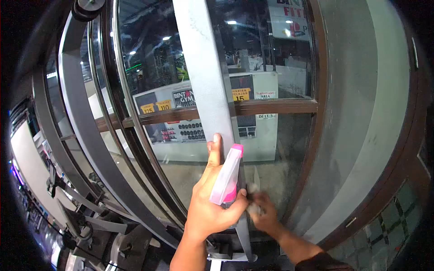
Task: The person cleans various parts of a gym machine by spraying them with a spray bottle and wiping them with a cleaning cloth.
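My left hand (205, 205) is closed around a spray bottle with a pink and whitish trigger head (229, 174); most of the bottle's body is hidden by the hand. One finger stretches up against the face of a grey metal post (205, 67). Right of the post's lower part, my right hand (266, 214) is smeared by motion. Its fingers curl round something pale and greyish (254, 208), soft-looking but too blurred to name. This hand is close to the post's side and the glass pane (282, 149) behind it.
Brown frame bars (275, 107) cross behind the post. On the left stand a second, curved grey post (86, 104) and shiny metal rods (120, 58). Exercise machines (86, 226) fill the lower left. A grey wall (357, 90) rises at right. The post's foot (235, 256) is below.
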Tool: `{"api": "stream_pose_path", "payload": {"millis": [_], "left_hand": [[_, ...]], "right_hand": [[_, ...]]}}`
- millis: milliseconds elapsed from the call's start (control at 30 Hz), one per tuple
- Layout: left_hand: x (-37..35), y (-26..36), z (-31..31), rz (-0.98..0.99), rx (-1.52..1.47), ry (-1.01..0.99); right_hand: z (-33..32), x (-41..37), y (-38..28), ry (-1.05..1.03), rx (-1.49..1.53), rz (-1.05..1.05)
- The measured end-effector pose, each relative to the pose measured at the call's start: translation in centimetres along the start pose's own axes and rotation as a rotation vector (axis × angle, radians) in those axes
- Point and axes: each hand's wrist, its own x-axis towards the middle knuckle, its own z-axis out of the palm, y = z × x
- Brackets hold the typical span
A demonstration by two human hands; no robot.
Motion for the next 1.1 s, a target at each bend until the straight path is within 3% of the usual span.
{"api": "stream_pose_path", "payload": {"millis": [33, 233, 467, 533, 700, 833, 900, 1100], "left_hand": [[0.0, 0.1, 0.0, 0.002, 0.013, 0.003], [0.3, 1.6, 0.5, -0.053, -0.029, 0.046], [0.2, 1.3, 0.4, 0.005, 0.015, 0.043], [0.0, 1.3, 0.7, -0.047, -0.040, 0.058], [0.1, 1.2, 1.0, -0.015, 0.035, 0.070], [-0.5, 1.3, 1.6, -0.110, -0.015, 0.068], [-0.2, 1.5, 1.9, -0.067, 0.023, 0.073], [0.0, 2.1, 3.0, -0.085, 0.078, 0.106]], "right_hand": [[-0.2, -2.2, 0.5, -0.100, -0.041, 0.098], [1.4, -4.8, 1.3, 0.042, 0.013, 0.134], [0.8, 9.8, -2.7, 0.170, 0.139, -0.169], [-0.3, 14.8, -5.3, 0.190, 0.072, -0.351], [-0.6, 20.4, -9.1, 0.205, 0.288, -0.369], [-0.3, 17.0, -7.1, 0.204, 0.212, -0.379], [0.0, 13.7, -5.9, 0.202, 0.160, -0.314], [-0.8, 0.2, 1.0, -0.006, 0.042, -0.211]]}}
